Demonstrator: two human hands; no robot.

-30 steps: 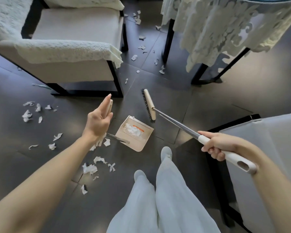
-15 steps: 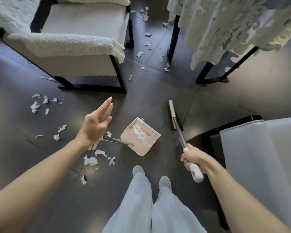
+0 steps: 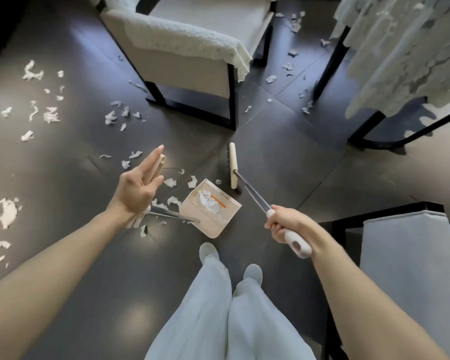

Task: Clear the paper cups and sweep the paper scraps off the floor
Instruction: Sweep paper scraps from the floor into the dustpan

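Two hands share the sweep: right hand [image 3: 286,224] clamped on the broom [image 3: 233,165], its head just beyond the dustpan [image 3: 211,206] to draw scraps in; left hand [image 3: 138,188], fingers straight, steadies the pan's handle; paper scraps [image 3: 51,116] lie mostly to its left

A wide-angle head camera looks forward and steeply down at the floor [image 3: 283,157]; left hand [image 3: 137,188], right hand [image 3: 283,224] and broom [image 3: 233,167] sit close beneath it.
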